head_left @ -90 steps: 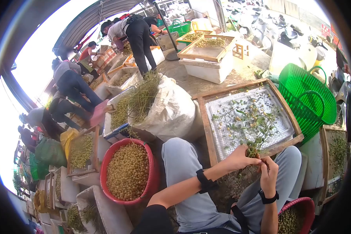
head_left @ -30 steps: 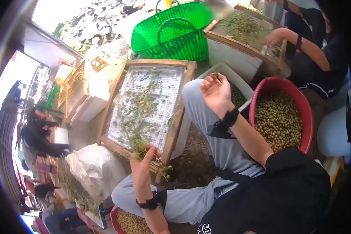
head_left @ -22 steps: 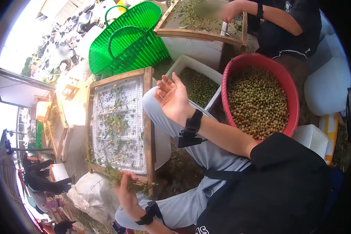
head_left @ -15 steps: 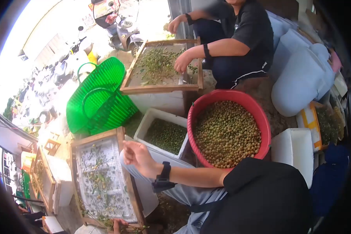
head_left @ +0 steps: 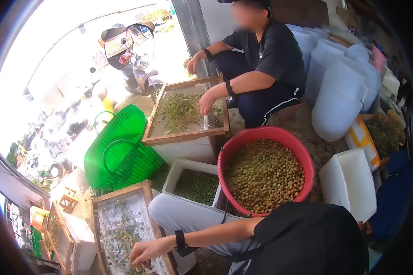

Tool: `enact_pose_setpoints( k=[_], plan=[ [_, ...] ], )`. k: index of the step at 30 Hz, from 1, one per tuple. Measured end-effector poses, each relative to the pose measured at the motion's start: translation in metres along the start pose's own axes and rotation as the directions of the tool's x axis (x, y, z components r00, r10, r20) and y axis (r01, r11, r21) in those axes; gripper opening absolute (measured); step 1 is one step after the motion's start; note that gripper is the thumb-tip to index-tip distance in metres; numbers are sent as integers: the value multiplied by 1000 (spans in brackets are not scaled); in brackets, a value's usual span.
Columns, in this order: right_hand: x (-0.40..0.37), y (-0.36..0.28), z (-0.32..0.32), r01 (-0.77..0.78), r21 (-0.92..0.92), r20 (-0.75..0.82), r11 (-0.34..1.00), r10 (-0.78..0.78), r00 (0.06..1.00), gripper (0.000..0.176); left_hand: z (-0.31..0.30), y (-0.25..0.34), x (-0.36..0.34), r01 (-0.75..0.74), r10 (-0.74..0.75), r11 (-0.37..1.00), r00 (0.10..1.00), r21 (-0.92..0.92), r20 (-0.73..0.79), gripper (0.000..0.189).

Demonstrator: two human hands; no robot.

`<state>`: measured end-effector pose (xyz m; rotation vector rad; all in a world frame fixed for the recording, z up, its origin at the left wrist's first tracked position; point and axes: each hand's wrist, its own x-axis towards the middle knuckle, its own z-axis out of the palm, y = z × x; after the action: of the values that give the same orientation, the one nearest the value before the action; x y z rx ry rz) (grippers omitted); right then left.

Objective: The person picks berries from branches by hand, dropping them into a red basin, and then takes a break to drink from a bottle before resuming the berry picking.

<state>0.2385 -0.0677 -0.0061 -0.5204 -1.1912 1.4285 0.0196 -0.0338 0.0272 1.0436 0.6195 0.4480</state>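
My right hand (head_left: 147,252), with a black band on its wrist, is low over the wood-framed mesh screen (head_left: 147,195) at the lower left. Its fingers are bent together and point down among green sprigs (head_left: 125,233) with small round fruits. What lies between the fingertips is too small to make out. My left hand is out of view. Beyond my knee, a white foam box (head_left: 169,185) holds small green fruits (head_left: 197,187). Close to it stands a red tub (head_left: 310,160) full of round yellow-green fruits (head_left: 266,176).
A co-worker (head_left: 273,55) squats behind another framed screen (head_left: 188,136), one hand (head_left: 207,101) over its stems. Green baskets (head_left: 124,160) stand left of it. Pale plastic drums (head_left: 339,98) and a white foam box (head_left: 348,183) are at the right. A scooter (head_left: 142,73) is parked outside.
My right hand has come down from above the screen's upper edge to the sprigs on it. My left hand, at the bottom before, has left view. The camera view has shifted.
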Motion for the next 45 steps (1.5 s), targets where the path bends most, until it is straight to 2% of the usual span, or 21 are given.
enact_pose_setpoints(
  k=[1, 2, 5, 6, 9, 10, 12, 13, 14, 15, 17, 20, 27, 29, 33, 35, 37, 40, 42, 44, 45],
  plan=[
    [-1, 4, 4, 41, 10, 18, 999, -41, 999, 29, -1, -1, 1, 4, -4, 1000, 1000, 7, -19, 19],
    [-6, 9, 5, 10, 76, 23, 997, -12, 1000, 25, -2, -3, 2, 9, -9, 1000, 999, 12, -37, 19],
    [-10, 10, -1, -64, 95, 67, 993, 57, 996, 23, -4, -5, 2, 22, -20, 1000, 993, 12, -117, 19],
    [-11, 7, 0, -60, 91, 28, 994, 58, 998, 23, 27, 10, -5, 40, -29, 998, 971, 43, -238, 18],
    [-7, 18, -6, 3, 112, -43, 994, 2, 999, 19, 26, 6, 4, -6, 24, 997, 970, 75, -240, 20],
    [-11, 8, -2, -23, 143, -64, 989, 33, 997, 18, 19, 5, 8, -12, 37, 994, 975, 113, -221, 30],
    [-16, 1, -3, -8, 106, -121, 994, 21, 992, 19, 13, 0, 19, -41, 49, 997, 991, 67, -124, 18],
    [-14, 1, -1, -18, 104, -107, 994, 29, 994, 20, 8, 0, 18, -70, 74, 997, 990, 42, -117, 14],
    [-14, -2, -3, -47, -14, -129, 999, 45, 991, 21, 15, 4, 14, -69, 76, 996, 986, 53, -146, 17],
    [-14, -8, -2, -106, 40, -177, 994, 111, 978, 19, 23, 9, 11, -72, 82, 996, 976, 59, -199, 19],
    [-11, -9, -1, -146, 111, -223, 983, 167, 960, 21, 20, 17, 4, 39, -28, 997, 987, 60, -161, 20],
    [-8, -10, 0, -193, 75, -253, 978, 206, 945, 13, 20, 15, 0, 67, -74, 995, 993, -77, -87, 14],
    [-6, -18, -2, -206, 5, -444, 979, 187, 877, 11, 8, 18, -4, 45, -47, 999, 996, 30, 78, 16],
    [-6, -21, -2, -204, 21, -471, 979, 190, 861, 14, 6, 20, -6, 38, -39, 999, 998, 15, 56, 16],
    [-7, -20, -8, -137, 20, -603, 990, 121, 789, 16, 12, 25, -12, -40, 30, 991, 996, -127, -78, 21],
    [-11, -15, -20, -79, 63, -651, 995, 101, 752, 16, 7, 26, -13, -64, 60, 992, 997, -106, -47, 22],
    [-9, -17, -20, -27, 2, -670, 1000, 22, 742, 15, 1, 24, -11, -75, 73, 993, 997, -96, -26, 23],
    [-10, -35, -11, 43, -10, -697, 999, -38, 716, 12, 5, 25, -9, -43, 37, 997, 995, -59, -88, 23],
    [-21, -53, -14, 105, -43, -693, 994, -105, 713, 10, 3, 24, -9, -32, 27, 997, 997, -65, -75, 22],
    [-40, -78, -24, 91, -374, -659, 923, -333, 674, 7, 1, 24, -7, -32, 27, 997, 997, -75, -72, 20],
    [-46, -93, -24, 33, -530, -662, 847, -438, 608, 6, 1, 24, -8, -36, 30, 996, 997, -82, -76, 20]
  ],
)
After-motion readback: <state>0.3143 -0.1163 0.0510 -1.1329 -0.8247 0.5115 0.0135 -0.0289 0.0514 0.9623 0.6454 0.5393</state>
